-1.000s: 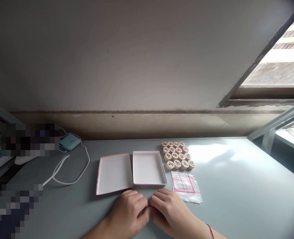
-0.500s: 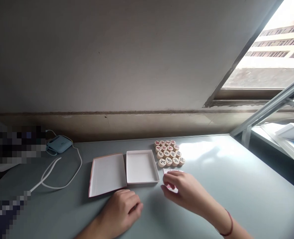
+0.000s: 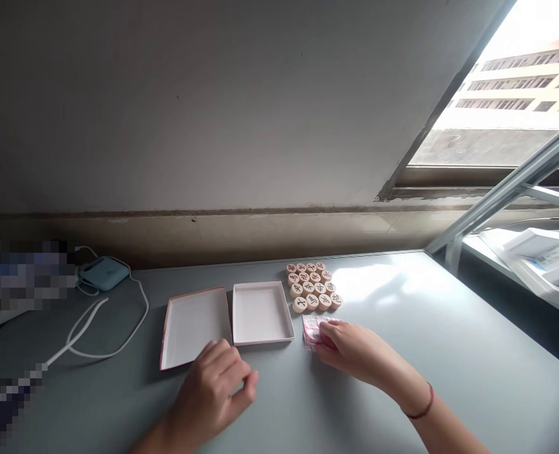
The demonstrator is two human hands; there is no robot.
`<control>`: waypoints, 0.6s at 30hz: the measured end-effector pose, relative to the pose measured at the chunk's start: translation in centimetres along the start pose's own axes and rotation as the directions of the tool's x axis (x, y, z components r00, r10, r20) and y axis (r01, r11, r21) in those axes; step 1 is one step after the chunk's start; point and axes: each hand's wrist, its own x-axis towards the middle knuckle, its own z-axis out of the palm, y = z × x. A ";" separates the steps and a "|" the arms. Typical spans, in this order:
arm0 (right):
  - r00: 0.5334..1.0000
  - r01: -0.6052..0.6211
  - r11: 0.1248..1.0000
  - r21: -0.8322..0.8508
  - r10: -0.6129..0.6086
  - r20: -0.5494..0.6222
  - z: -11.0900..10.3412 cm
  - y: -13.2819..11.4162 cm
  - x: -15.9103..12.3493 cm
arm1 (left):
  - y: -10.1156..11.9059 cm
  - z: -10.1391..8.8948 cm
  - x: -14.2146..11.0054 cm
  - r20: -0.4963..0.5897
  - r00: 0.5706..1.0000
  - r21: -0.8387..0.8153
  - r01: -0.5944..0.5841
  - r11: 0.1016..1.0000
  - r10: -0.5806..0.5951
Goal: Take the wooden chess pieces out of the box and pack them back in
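My right hand (image 3: 348, 343) pinches the right part of a folded pink-and-white sheet (image 3: 311, 329) with thumb and fingers. The sheet lies in front of a block of Chinese chess pieces (image 3: 312, 287), round wooden discs stacked in rows, red characters at the back and black ones nearer me. To their left sits a shallow white box tray (image 3: 263, 313) with nothing in it. Beside that, a slightly larger box lid (image 3: 196, 328) rests with its white inside up. Near the lid's front right corner, my left hand (image 3: 217, 384) is loosely curled, holding nothing.
A blue device (image 3: 104, 274) with a white cable (image 3: 140, 315) occupies the desk's left side. Behind the desk (image 3: 392, 372) rises a wall. On the right stand a metal frame (image 3: 491, 189) and a shelf with white boxes (image 3: 539, 243). Sunlight falls across the back right.
My right hand has closed on the pink-and-white sheet, which shows more fully now. My left hand has shifted left and slightly up, its thumb and forefinger more bent. The view has turned slightly right.
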 end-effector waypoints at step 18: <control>0.913 0.350 0.931 -0.104 -0.364 -0.185 -0.6 -8.2 2.1 | 1.9 0.0 -1.2 0.147 0.985 0.159 0.062 0.985 -0.086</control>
